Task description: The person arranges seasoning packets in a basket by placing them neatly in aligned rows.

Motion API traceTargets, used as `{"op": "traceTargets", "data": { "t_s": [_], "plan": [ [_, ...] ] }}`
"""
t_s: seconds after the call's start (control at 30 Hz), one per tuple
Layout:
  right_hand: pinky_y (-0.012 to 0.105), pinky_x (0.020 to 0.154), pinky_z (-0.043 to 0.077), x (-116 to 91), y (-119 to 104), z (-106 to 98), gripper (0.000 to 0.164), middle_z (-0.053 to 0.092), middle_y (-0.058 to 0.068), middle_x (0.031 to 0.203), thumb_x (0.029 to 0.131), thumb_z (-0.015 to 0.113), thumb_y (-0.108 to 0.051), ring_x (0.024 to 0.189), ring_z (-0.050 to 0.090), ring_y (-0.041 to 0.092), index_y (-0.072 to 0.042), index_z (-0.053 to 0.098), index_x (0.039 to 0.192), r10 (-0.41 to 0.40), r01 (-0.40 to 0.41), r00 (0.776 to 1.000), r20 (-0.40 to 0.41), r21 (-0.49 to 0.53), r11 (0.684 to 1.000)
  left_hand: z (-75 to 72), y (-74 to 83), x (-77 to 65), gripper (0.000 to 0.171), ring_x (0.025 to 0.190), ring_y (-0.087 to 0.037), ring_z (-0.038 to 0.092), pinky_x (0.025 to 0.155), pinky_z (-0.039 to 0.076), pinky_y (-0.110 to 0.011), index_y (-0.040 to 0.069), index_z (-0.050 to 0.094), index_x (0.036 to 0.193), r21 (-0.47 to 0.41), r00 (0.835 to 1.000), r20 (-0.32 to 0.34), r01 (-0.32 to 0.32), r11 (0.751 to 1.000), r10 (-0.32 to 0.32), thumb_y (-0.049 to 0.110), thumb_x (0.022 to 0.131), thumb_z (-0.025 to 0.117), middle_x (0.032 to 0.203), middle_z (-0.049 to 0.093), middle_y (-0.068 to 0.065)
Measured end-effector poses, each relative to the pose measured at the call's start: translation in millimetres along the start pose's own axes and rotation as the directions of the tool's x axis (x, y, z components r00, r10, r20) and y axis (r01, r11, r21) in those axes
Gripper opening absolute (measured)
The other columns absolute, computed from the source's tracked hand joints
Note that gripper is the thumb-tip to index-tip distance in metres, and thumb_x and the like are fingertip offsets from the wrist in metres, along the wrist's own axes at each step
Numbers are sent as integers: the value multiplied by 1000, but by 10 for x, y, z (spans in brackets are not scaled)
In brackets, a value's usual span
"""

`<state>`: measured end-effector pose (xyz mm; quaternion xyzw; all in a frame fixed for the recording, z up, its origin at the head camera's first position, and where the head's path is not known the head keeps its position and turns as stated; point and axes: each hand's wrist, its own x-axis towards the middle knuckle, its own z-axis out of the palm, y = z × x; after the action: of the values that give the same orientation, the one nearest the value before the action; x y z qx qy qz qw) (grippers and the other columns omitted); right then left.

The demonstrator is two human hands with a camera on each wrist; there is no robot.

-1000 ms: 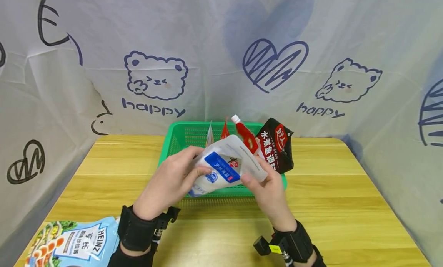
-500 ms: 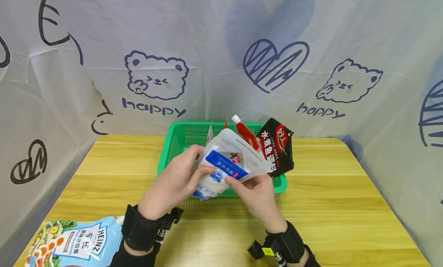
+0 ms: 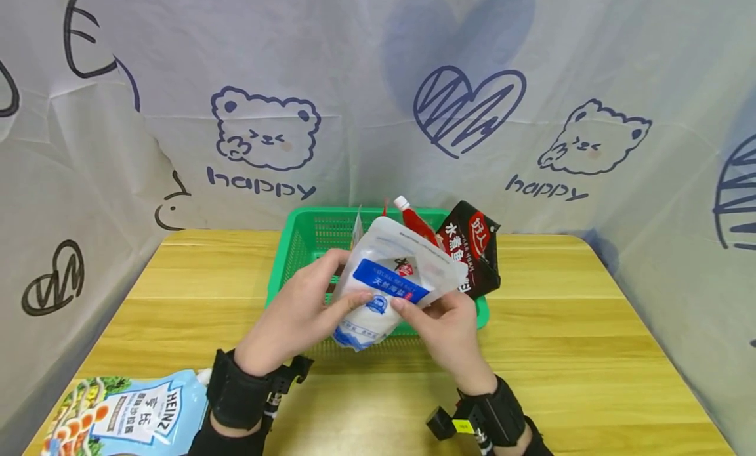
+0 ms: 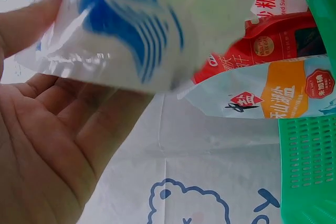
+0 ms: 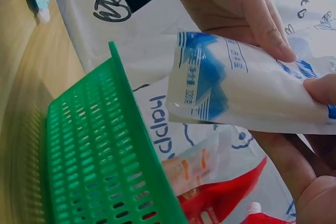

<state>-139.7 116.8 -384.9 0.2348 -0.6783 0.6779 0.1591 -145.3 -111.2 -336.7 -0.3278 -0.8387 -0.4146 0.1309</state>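
Both hands hold a white and blue bag of sea salt [image 3: 392,279] above the front of a green plastic basket [image 3: 280,262]. My left hand [image 3: 301,308] grips its left side, thumb on the printed front and fingers behind. On the lower right, my right hand [image 3: 451,334] pinches the bag between its thumb and fingers. In the right wrist view the bag [image 5: 247,85] lies across the picture, with its blue-patterned bottom end beside the basket rim [image 5: 142,129]. The left wrist view shows the left palm [image 4: 47,145] under the bag [image 4: 131,30].
In the basket stand a red pouch with a white cap [image 3: 416,220], a black seasoning packet [image 3: 472,249] leaning over the right rim, and a pale blue and orange salt bag [image 4: 286,90]. A light blue Heinz pouch [image 3: 138,413] lies at the table's front left.
The salt bag has been turned more upright, its bottom now lower. My right hand has shifted from the bag's right edge inward along the lower right, its thumb near the left thumb.
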Motion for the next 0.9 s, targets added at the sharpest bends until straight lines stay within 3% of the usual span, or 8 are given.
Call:
{"op": "traceTargets", "data": {
  "t_s": [0.13,0.3,0.57,0.73,0.9],
  "plan": [
    [39,82,63,7,-19,-33,42,69,30,118,85,73,16,103,75,18,13,64,126,-17,17,1000,26,-13,1000,-15,14,-4,47,100,-14,68,81,61,-29,5,54,134,-39,1000,7,9,999,-9,17,96,77,118,69,-5],
    [39,78,64,14,-45,-74,44,70,29,119,85,75,14,101,75,18,12,63,127,-17,22,995,93,-56,998,-53,41,-18,53,108,-17,66,84,61,-32,4,51,139,-72,1000,-31,-2,997,0,13,95,78,121,67,-6],
    [39,72,64,21,-81,-111,38,74,26,111,85,77,10,91,77,19,11,69,122,81,-68,975,208,-70,995,-137,68,-46,54,101,-18,65,76,62,-31,2,51,137,-65,996,-80,-35,997,29,7,92,80,118,66,-8],
    [38,71,64,25,-88,-105,39,75,21,112,85,81,4,89,77,19,5,72,122,145,-115,953,265,-127,985,-200,62,-61,40,94,-15,65,70,60,-28,4,62,125,-19,994,-89,-64,998,62,6,90,81,113,70,-5],
    [37,67,64,31,-91,-91,35,77,16,110,86,83,-3,85,77,18,0,75,119,225,-169,914,338,-188,967,-247,60,-90,23,87,-9,64,71,57,-27,12,71,106,28,988,-71,-138,990,140,3,88,83,101,71,5]
  ]
}}
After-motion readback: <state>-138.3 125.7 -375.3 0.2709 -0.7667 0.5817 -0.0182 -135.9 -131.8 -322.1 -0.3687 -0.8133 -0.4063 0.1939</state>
